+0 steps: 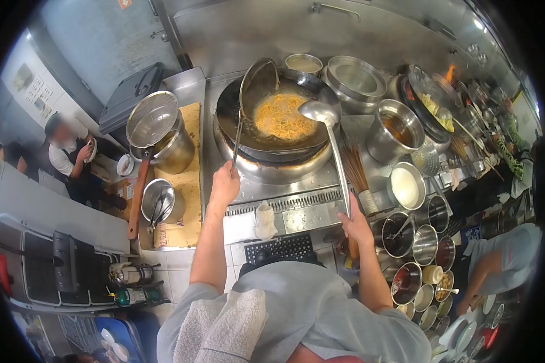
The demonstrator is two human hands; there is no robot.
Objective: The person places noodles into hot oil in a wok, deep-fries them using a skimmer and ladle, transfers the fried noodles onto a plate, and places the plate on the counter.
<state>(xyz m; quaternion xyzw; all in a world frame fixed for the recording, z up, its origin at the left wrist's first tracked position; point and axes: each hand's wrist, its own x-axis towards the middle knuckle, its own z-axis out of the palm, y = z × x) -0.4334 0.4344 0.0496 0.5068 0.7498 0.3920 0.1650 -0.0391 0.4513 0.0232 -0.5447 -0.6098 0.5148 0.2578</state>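
From where I stand, the left hand (225, 184) is closed round the handle of the strainer (259, 91), the right hand (357, 226) round that of the ladle (318, 112). Between them, golden strands (284, 115) in the wok (227, 112) look light, slippery, easily broken; the handles' near ends seem best to grasp.

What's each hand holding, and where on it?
Left hand: the strainer, by its handle. Right hand: the ladle, by the lower part of its long handle, away from the bowl.
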